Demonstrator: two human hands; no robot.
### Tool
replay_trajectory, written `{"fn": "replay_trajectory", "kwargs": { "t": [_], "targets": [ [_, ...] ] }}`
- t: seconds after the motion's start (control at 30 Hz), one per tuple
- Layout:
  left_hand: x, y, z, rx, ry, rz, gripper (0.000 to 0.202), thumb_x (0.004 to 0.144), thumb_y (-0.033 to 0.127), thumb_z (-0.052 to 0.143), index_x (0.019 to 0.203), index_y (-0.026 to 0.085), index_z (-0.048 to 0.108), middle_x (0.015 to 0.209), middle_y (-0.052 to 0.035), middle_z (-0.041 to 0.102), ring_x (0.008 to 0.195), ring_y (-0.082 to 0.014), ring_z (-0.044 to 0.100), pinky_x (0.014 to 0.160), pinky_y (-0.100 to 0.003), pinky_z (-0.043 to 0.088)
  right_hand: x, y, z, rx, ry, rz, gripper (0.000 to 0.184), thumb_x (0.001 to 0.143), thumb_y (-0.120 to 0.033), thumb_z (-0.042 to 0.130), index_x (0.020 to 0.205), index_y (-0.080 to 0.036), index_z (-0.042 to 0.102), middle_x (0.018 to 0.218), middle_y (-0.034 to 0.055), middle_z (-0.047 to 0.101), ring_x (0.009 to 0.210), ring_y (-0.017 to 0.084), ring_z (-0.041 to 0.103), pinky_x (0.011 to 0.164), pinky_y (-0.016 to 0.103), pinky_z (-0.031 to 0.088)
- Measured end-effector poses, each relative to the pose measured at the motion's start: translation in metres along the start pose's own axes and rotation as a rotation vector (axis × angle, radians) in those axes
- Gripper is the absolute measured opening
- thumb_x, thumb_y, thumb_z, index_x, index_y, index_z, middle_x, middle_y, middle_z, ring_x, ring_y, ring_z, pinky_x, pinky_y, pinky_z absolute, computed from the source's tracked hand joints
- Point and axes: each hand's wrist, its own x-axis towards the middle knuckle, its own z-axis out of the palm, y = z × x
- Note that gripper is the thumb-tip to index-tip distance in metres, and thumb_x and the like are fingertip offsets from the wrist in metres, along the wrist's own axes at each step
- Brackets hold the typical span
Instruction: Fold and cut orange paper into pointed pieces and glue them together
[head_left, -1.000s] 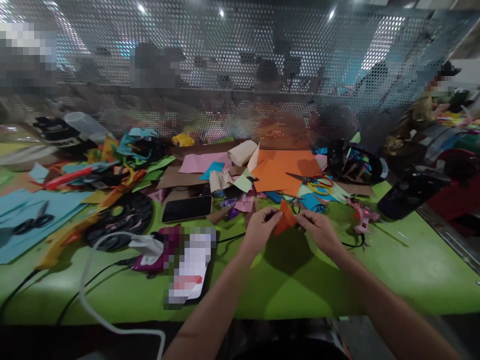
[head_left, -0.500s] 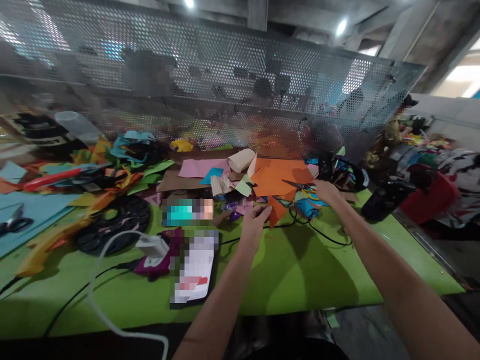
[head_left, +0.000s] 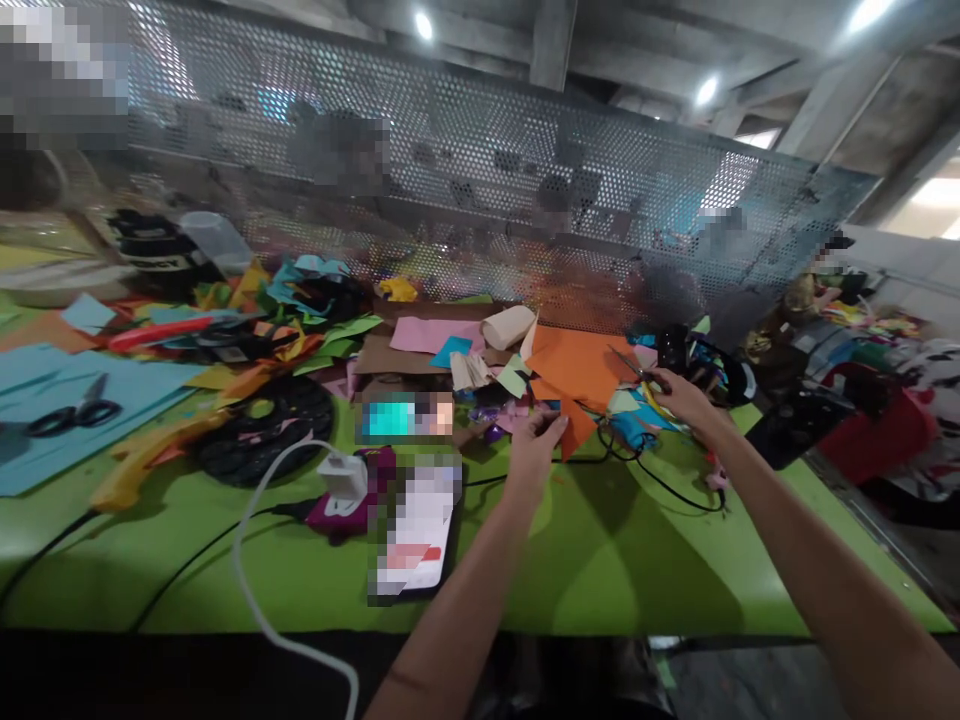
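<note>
My left hand (head_left: 537,436) pinches a small orange paper piece (head_left: 576,430) between thumb and fingertips, just above the green table (head_left: 600,560). My right hand (head_left: 684,400) is closed on scissors (head_left: 631,362), whose blades point left and up, apart from the held piece. How far the blades are parted I cannot tell. Behind both hands lies a larger orange paper sheet (head_left: 577,362). Under the right hand are paper scraps and a crumpled blue piece (head_left: 634,428).
A phone (head_left: 420,530) lies left of my left forearm, near a purple power adapter (head_left: 330,512) with a white plug (head_left: 345,480). Farther left are a yellow glue gun (head_left: 124,480), a black round tray (head_left: 262,445) and black scissors (head_left: 79,410). A perforated metal screen (head_left: 450,150) stands behind.
The view has turned slightly left, so everything sits farther right. The scissors' tips have shifted a little up and right, away from the orange piece. My left hand keeps its pinch.
</note>
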Motion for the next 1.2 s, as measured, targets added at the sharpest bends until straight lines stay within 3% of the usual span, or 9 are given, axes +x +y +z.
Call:
{"fn": "replay_trajectory", "kwargs": {
  "t": [0.1,0.2,0.27,0.37,0.5,0.63,0.9,1.2],
  "targets": [
    [-0.002,0.002,0.000,0.000,-0.021,-0.008,0.038,0.056,0.043,0.086,0.078,0.016,0.071,0.071,0.0003,0.068,0.061,-0.0090,0.056,0.054,-0.019,0.043,-0.032,-0.011,-0.004,0.194,-0.046,-0.077,0.044,0.091,-0.034,0.052,0.133,-0.020,0.054,0.114,0.0082,0.068,0.103,0.022,0.064,0.084,0.033,0.054],
    [-0.003,0.003,0.000,0.004,-0.044,-0.018,0.038,0.056,0.044,0.085,0.078,0.016,0.070,0.069,0.0020,0.065,0.058,-0.0076,0.053,0.053,-0.019,0.042,-0.074,-0.026,-0.002,0.728,-0.145,-0.081,0.050,0.085,-0.048,0.062,0.130,-0.026,0.056,0.103,0.0053,0.066,0.089,0.021,0.063,0.072,0.032,0.056],
    [-0.004,0.003,0.000,0.012,-0.055,-0.018,0.037,0.056,0.044,0.084,0.077,0.016,0.069,0.068,0.0024,0.063,0.058,-0.0074,0.052,0.053,-0.019,0.041,-0.099,-0.034,-0.002,0.847,-0.225,-0.101,0.049,0.083,-0.053,0.064,0.126,-0.030,0.057,0.099,0.0046,0.064,0.087,0.021,0.062,0.073,0.032,0.055],
    [-0.005,0.004,0.000,0.021,-0.090,0.001,0.034,0.059,0.041,0.082,0.075,0.016,0.067,0.066,0.0034,0.060,0.057,-0.0068,0.049,0.054,-0.019,0.039,-0.126,-0.046,-0.007,0.842,-0.291,-0.147,0.053,0.079,-0.061,0.066,0.120,-0.028,0.061,0.094,0.0054,0.062,0.087,0.022,0.060,0.078,0.034,0.053],
    [-0.005,0.005,0.001,0.053,-0.135,0.031,0.030,0.062,0.040,0.081,0.070,0.016,0.064,0.063,0.0044,0.056,0.057,-0.0071,0.046,0.057,-0.021,0.037,-0.140,-0.061,-0.013,0.714,-0.341,-0.222,0.052,0.084,-0.065,0.057,0.117,-0.024,0.058,0.087,0.0029,0.055,0.076,0.019,0.053,0.072,0.033,0.049],
    [-0.004,0.004,0.002,0.102,-0.160,0.047,0.027,0.063,0.039,0.078,0.070,0.016,0.064,0.064,0.0032,0.058,0.058,-0.0083,0.047,0.058,-0.023,0.039,-0.140,-0.070,-0.010,0.634,-0.294,-0.237,0.049,0.086,-0.065,0.053,0.111,-0.023,0.057,0.091,0.0033,0.057,0.081,0.020,0.053,0.074,0.034,0.046],
    [-0.006,0.002,0.004,0.031,-0.148,-0.018,0.027,0.059,0.035,0.081,0.071,0.016,0.067,0.065,0.0018,0.061,0.059,-0.0082,0.049,0.058,-0.021,0.038,-0.138,-0.072,-0.001,0.592,-0.348,-0.274,0.053,0.087,-0.068,0.049,0.113,-0.022,0.055,0.102,0.0076,0.059,0.091,0.024,0.056,0.081,0.035,0.046],
    [-0.007,0.003,0.004,0.017,-0.180,-0.031,0.031,0.056,0.038,0.084,0.067,0.016,0.065,0.060,0.0025,0.059,0.055,-0.0076,0.046,0.054,-0.021,0.035,-0.137,-0.069,0.006,0.637,-0.343,-0.262,0.054,0.087,-0.067,0.051,0.113,-0.021,0.058,0.095,0.0056,0.057,0.084,0.021,0.054,0.071,0.032,0.044]
  ]
}}
